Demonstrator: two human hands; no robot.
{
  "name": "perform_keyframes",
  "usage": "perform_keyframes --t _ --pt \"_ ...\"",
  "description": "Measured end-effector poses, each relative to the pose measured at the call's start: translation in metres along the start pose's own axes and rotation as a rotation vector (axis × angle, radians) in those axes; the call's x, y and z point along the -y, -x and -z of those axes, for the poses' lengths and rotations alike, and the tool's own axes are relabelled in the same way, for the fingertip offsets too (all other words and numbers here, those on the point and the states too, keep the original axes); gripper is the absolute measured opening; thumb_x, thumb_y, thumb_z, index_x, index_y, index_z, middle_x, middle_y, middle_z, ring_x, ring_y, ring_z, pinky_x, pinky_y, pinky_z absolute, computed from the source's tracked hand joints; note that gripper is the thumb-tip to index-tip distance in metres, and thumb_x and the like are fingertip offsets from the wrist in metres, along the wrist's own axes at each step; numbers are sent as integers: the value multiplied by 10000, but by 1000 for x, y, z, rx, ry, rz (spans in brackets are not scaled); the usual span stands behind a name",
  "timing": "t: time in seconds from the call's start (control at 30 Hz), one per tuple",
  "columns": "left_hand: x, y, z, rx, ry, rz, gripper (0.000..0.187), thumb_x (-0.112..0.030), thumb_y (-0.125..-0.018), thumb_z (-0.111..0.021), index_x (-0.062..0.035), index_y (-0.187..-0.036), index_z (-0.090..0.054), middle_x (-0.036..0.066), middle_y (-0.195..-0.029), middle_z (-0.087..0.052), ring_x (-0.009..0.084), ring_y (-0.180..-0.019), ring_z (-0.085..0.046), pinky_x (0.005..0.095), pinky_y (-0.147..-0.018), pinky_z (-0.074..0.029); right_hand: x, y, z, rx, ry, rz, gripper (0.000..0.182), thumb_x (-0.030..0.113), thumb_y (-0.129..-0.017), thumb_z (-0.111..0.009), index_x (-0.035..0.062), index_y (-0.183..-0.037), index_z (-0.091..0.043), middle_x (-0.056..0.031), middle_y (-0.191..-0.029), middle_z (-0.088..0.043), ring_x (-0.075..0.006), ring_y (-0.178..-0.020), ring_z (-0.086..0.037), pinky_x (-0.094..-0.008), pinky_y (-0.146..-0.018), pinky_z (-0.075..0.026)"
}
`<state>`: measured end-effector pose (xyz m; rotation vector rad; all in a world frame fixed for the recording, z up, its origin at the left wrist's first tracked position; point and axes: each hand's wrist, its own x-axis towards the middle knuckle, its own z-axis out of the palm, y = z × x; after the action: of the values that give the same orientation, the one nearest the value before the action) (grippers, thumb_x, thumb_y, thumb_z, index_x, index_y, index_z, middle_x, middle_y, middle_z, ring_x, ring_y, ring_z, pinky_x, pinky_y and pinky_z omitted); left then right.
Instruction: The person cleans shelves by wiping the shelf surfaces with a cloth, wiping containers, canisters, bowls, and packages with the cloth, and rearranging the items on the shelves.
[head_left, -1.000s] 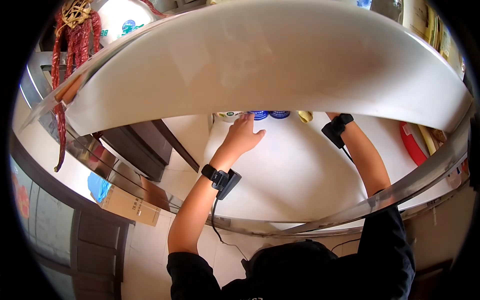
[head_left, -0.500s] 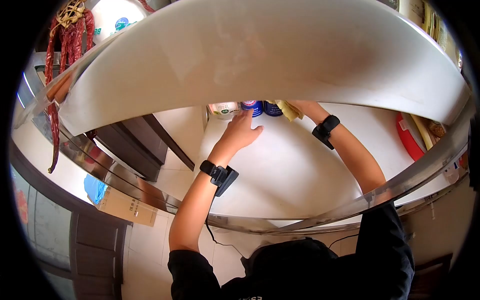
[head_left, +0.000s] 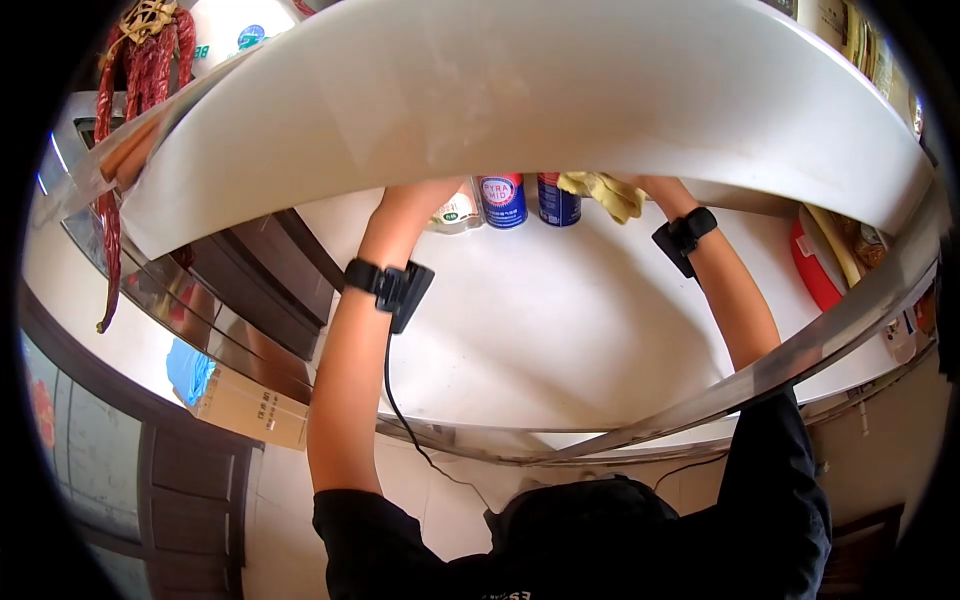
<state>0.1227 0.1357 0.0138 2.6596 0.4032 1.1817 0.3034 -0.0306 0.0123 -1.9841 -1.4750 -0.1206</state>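
Note:
Both my hands reach under the upper shelf panel onto the white lower shelf. My left hand [head_left: 412,203] is beside a pale container with a green label [head_left: 458,212]; its fingers are hidden behind the container and the panel edge, so its grip does not show. To the right of that container stands a blue and red can [head_left: 502,202] marked PYRAMID, followed by a second dark blue can [head_left: 558,202]. My right hand [head_left: 657,187], partly covered by the panel, is closed on a crumpled yellow cloth [head_left: 610,194] beside the second can.
The wide white panel [head_left: 520,90] overhangs the white shelf surface [head_left: 550,330]. A red basin [head_left: 815,265] stands at the right. Dried red sausages [head_left: 150,65] hang at the upper left. Below them on the floor is a cardboard box [head_left: 255,405] with a blue bag [head_left: 190,370].
My left hand has moved left and farther in, from in front of the cans to the container's left side. My right hand has shifted right with the yellow cloth.

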Motion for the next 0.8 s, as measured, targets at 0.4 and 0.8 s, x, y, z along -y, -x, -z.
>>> perform_keyframes --t 0.4,0.8 --pt "50 -18 -46 136 47 101 371 -194 -776 -653 -18 -1094 -575 148 -1044 -615 237 -924 -594 324 -790 -472 -48 7 -33 -182 -246 101 370 315 -833 -594 21 -1058 -589 -143 -998 -625 -249 -920 -588 -328 -822 -455" --pt "45 -24 -43 262 256 199 440 -244 -754 -682 -30 -1120 -567 135 -1066 -609 218 -935 -591 312 -785 -475 -63 15 -26 -174 -337 96 396 319 -816 -615 9 -1060 -577 -167 -1011 -613 -276 -949 -577 -342 -833 -448"
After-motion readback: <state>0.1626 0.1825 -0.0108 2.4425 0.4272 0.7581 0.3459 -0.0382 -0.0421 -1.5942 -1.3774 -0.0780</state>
